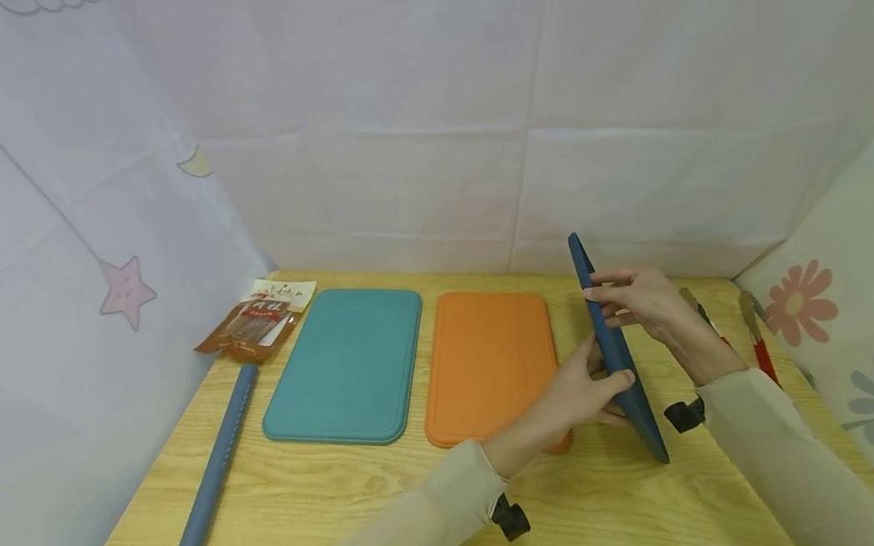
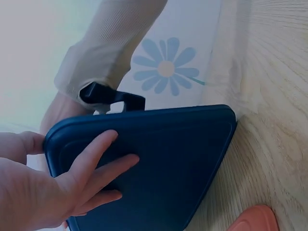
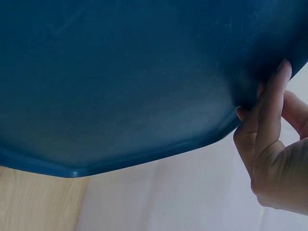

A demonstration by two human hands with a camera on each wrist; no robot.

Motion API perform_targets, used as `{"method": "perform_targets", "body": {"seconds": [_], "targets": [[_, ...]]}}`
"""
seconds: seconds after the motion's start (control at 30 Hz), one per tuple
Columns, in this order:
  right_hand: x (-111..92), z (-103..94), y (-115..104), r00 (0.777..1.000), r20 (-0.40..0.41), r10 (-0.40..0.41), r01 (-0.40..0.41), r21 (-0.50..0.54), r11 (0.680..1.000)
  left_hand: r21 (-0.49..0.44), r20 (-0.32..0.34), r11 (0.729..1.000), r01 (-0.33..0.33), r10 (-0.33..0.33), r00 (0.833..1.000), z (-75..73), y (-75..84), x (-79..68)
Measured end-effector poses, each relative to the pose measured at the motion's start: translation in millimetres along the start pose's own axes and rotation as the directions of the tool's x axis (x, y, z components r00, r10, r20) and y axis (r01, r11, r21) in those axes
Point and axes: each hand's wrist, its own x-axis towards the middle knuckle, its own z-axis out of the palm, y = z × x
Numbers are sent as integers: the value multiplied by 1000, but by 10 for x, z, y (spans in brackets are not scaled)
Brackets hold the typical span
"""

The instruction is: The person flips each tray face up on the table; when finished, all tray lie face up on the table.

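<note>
A dark blue cutting board (image 1: pixel 614 350) is tilted up on edge at the right of the table, between both hands. My left hand (image 1: pixel 581 388) grips it from the left, thumb over the upper edge and fingers spread along the face, as the left wrist view shows. Higher up, toward the far end, my right hand (image 1: pixel 645 302) pinches the edge between thumb and fingers. Fine scratches mark the board's other face (image 3: pixel 144 86) in the right wrist view. Just left of the hands lies an orange cutting board (image 1: pixel 491 361), partly covered by the left forearm.
A teal cutting board (image 1: pixel 348 366) lies left of the orange one. Farther left are a brown snack packet (image 1: pixel 255 322) and a long blue-grey rod (image 1: pixel 219 462). Red-handled tools (image 1: pixel 764 361) lie by the right edge. Cloth walls (image 1: pixel 401 183) close off the back and sides.
</note>
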Motion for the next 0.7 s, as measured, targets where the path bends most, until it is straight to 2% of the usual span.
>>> {"method": "perform_targets", "body": {"seconds": [0.13,0.43,0.53,0.7], "targets": [[-3,52,45,999,32,24,-24,-11,1000,-107,20,993,49,-47,999,-69,11,26],[-32,75,92,998,55,20,-15,-84,996,-173,23,983,68,-65,998,-115,4,6],[-51,-10,209,998,55,29,-23,-105,994,-178,7,981,79,-79,997,-123,-2,-1],[-135,-206,570,996,55,76,-66,-161,985,-180,-20,977,111,-117,993,-153,-16,-17]]}}
